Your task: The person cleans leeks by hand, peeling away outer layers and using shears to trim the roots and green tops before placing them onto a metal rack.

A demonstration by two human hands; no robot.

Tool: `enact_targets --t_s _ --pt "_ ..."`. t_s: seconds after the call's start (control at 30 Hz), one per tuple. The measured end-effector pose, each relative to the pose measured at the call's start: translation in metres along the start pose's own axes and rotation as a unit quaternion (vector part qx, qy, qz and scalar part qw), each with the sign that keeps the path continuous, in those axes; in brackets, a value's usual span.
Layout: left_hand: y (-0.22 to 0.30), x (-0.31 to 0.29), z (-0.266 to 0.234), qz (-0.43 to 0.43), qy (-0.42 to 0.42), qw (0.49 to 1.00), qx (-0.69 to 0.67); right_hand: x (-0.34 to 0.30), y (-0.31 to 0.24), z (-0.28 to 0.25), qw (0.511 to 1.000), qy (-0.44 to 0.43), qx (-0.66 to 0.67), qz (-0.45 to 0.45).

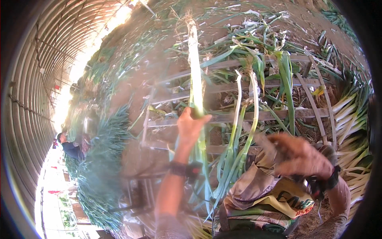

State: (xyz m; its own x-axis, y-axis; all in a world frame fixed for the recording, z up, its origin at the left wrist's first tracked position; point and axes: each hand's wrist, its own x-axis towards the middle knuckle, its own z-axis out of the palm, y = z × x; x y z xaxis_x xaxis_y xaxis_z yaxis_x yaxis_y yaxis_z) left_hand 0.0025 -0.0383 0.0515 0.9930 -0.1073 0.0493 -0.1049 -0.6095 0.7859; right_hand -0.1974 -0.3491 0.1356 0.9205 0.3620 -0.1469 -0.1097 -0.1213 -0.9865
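A long leek [195,75] is gripped by my left hand [190,123], with its fingers wrapped around the stalk where white turns to green. Its rooted end points away from me, and its green leaves trail back past my wrist. My right hand [298,155] hovers over my lap, smeared by motion. A pale brownish strip blurs at its fingers, and I cannot tell whether it is held. Between my hands, two thinner leeks [255,93] lie with their pale ends away from me and green leaves toward my lap.
A slatted metal rack [274,115] spans the ground ahead, strewn with leaf scraps [254,42]. Pale-stemmed leeks [350,115] are piled at the right. A big heap of green leaves [101,171] stands at the left, with another person [73,149] beyond. A ribbed tunnel wall [36,75] curves along the left.
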Motion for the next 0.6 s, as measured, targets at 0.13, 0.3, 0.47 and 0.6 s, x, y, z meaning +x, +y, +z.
enact_targets --t_s 0.13,0.3,0.47,0.6 --pt "-0.008 0.003 0.01 0.019 0.02 0.999 -0.019 -0.004 0.006 0.032 0.989 -0.139 -0.016 0.049" --pt "-0.045 0.009 0.0 0.005 0.05 0.998 -0.047 0.006 0.005 0.051 0.975 -0.209 0.051 0.063" --pt "-0.035 0.004 0.001 0.034 0.034 0.999 -0.006 0.011 -0.001 0.048 0.954 -0.202 0.197 0.096" --pt "-0.045 0.008 -0.003 0.033 0.031 0.998 -0.034 0.014 0.063 0.079 0.942 -0.232 0.231 -0.074"
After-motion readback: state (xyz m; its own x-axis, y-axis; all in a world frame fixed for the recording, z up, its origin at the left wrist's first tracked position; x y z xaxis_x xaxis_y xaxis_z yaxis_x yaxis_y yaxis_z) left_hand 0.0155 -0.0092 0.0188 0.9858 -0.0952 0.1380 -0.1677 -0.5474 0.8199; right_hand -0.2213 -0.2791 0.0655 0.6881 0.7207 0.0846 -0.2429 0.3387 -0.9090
